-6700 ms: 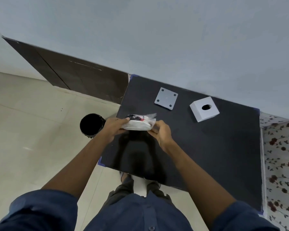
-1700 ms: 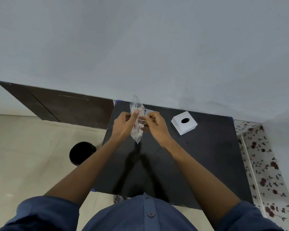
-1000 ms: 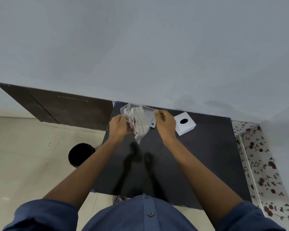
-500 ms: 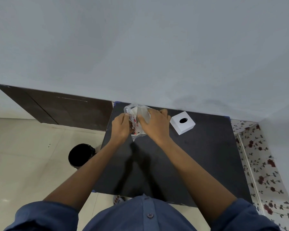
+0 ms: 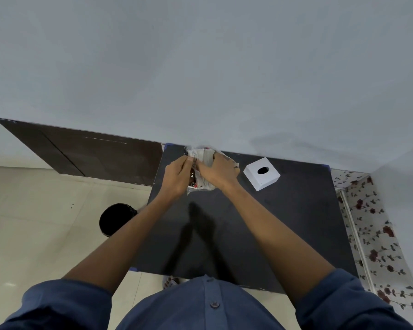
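Note:
A clear plastic bag (image 5: 202, 156) with a white stack marked in red and black inside it is held upright above the far edge of the black table (image 5: 296, 225). My left hand (image 5: 177, 178) pinches the bag's left side near its mouth. My right hand (image 5: 218, 171) is curled over the bag's right side, with its fingers at the bag's opening on the stack. How deep the fingers reach is hidden.
A white square box (image 5: 261, 173) with a round hole in its top sits on the table just right of my hands. A black bin (image 5: 116, 219) stands on the tiled floor left of the table. The wall is directly behind the table.
The bag came up off the table and was turned upright. My right hand let go for a moment, then closed back over the bag and the stack.

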